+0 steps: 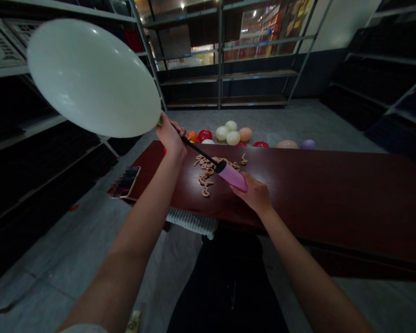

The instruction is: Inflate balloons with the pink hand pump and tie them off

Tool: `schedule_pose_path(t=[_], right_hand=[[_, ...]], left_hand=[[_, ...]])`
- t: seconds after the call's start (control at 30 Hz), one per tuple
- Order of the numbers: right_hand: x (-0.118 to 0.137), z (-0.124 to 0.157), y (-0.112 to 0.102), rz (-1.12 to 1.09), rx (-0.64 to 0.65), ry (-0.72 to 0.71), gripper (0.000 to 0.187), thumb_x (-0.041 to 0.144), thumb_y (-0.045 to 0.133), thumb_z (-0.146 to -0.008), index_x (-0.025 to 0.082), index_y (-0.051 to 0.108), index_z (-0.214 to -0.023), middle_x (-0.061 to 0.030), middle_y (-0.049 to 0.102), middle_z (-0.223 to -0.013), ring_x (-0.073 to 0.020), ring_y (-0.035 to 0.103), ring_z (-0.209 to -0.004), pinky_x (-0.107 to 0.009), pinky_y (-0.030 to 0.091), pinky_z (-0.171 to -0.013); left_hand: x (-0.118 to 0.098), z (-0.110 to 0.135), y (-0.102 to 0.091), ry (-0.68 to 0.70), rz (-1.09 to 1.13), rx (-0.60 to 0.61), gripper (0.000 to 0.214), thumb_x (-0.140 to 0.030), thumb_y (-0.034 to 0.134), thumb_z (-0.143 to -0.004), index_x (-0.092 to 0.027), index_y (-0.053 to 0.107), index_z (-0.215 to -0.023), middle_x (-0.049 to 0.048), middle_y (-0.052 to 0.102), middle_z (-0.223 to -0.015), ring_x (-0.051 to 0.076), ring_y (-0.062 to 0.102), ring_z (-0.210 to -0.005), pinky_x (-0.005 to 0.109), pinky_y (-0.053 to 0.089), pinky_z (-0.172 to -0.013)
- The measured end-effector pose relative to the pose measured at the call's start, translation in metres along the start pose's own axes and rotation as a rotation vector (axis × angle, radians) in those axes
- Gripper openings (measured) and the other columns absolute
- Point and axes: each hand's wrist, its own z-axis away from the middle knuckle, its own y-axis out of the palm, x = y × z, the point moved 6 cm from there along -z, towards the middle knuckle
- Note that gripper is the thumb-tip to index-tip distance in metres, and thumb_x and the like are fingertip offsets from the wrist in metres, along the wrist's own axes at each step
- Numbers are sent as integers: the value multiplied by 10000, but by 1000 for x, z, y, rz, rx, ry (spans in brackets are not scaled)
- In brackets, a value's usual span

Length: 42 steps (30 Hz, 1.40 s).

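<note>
A large inflated pale white balloon (93,78) fills the upper left, tilted, with its neck end toward me. My left hand (171,134) is closed around that neck, where the black rod of a hand balloon pump begins; the exact join is hidden by my fingers. The pump's pink barrel (230,175) slants down to the right over the table. Wrapped around its lower end is my right hand (254,194). Beneath the pump, several curly tan strips (206,178) lie in a loose heap on the dark red table (315,194).
A phone (128,181) lies at the table's left corner. Beyond the far edge, pale balloons (233,138), a red balloon (204,135) and a purple balloon (308,144) rest on the floor. Metal shelves (220,78) stand behind. A ribbed pale cloth (192,223) shows below the near edge.
</note>
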Motion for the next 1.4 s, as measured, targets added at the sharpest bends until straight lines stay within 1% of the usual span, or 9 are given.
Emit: schedule_pose_path(t=[0.13, 0.23, 0.37, 0.5, 0.77, 0.87, 1.07, 1.27, 1.4], right_hand=[[-7, -1, 1, 4, 5, 76, 506, 505, 624, -896, 147, 628, -1254, -125, 770, -1063, -269, 736, -843, -333, 509, -700], [-10, -1, 1, 10, -7, 128, 511, 524, 582, -917, 142, 615, -1256, -127, 769, -1029, -268, 730, -817, -325, 486, -668], [-12, -2, 2, 42, -13, 179, 497, 540, 566, -917, 148, 622, -1218, -127, 769, -997, -270, 724, -798, -317, 452, -637], [-8, -4, 3, 60, 10, 145, 472, 509, 617, -892, 173, 635, -1223, -106, 772, -1029, -255, 725, -821, -306, 446, -647], [10, -3, 7, 78, 93, -65, 501, 527, 672, -873, 197, 649, -1249, -91, 771, -1072, -234, 724, -874, -299, 470, -707], [16, -1, 5, 88, 96, -117, 493, 522, 671, -880, 189, 653, -1243, -96, 772, -1070, -237, 729, -886, -296, 478, -714], [21, 3, 3, 70, 89, -188, 484, 492, 696, -875, 179, 646, -1241, -115, 760, -1142, -241, 734, -936, -310, 516, -765], [28, 4, 4, 110, 100, -236, 471, 501, 684, -881, 166, 659, -1210, -119, 771, -1060, -239, 739, -863, -312, 526, -728], [31, 2, 4, 88, 77, -231, 487, 515, 663, -893, 163, 647, -1230, -125, 771, -1049, -246, 740, -874, -324, 531, -736]], left_hand=[[29, 22, 36, 18, -52, 96, 464, -389, 407, -1059, -224, 311, -636, -58, 288, -461, 74, 272, -368, 229, 236, -396], [66, 43, 49, -58, -78, 146, 479, -452, 463, -1033, -219, 349, -631, -59, 289, -468, 73, 289, -362, 222, 252, -392], [111, 66, 46, -168, -148, 183, 524, -431, 465, -1028, -218, 328, -569, -58, 297, -415, 76, 306, -314, 218, 250, -353], [123, 67, 25, -250, -111, 128, 502, -376, 455, -1030, -212, 325, -574, -63, 320, -414, 63, 314, -308, 202, 262, -358], [106, 64, -46, -342, 40, -69, 389, -276, 441, -1009, -214, 321, -644, -83, 342, -439, 68, 334, -315, 205, 293, -385], [93, 64, -64, -337, 42, -97, 364, -253, 408, -1006, -216, 324, -653, -82, 356, -445, 74, 341, -322, 214, 312, -398], [53, 47, -85, -247, 32, -95, 363, -285, 420, -1015, -220, 336, -668, -80, 355, -449, 82, 363, -339, 215, 322, -408], [8, 17, -107, -194, 29, -112, 368, -319, 469, -1006, -218, 357, -670, -74, 362, -481, 81, 354, -348, 215, 315, -400], [-17, 2, -100, -157, 10, -107, 370, -280, 450, -996, -217, 348, -646, -67, 350, -468, 80, 332, -344, 214, 315, -381]])
